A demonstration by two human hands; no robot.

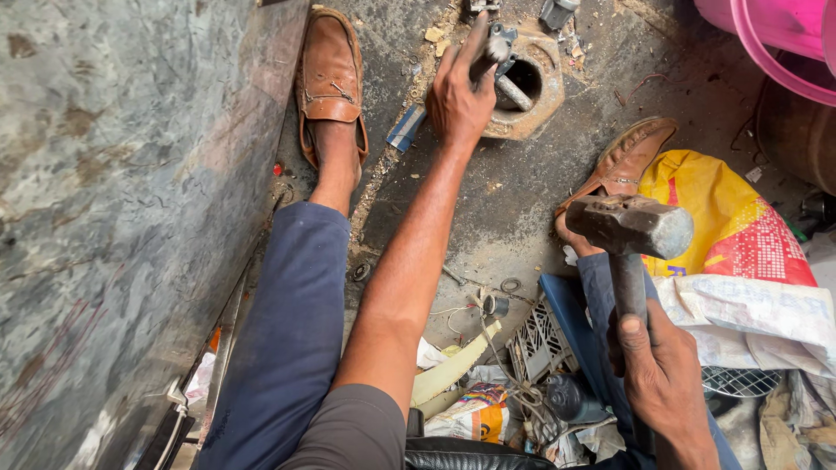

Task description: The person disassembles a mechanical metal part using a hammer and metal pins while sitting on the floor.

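the left hand (460, 97) reached forward, fingers wrapped around a short grey metal rod (493, 54) held upright over the dark hole of a rusty ring-shaped metal block (533, 111) on the floor. the right hand (666, 379) gripped the dark handle of a heavy steel sledge hammer (630, 226), its head raised above the fist, well apart from the rod.

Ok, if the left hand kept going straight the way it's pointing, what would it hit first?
The left hand already grips a metal piece at the round metal block. Straight ahead, it would probably meet more metal parts beyond; depth is unclear.
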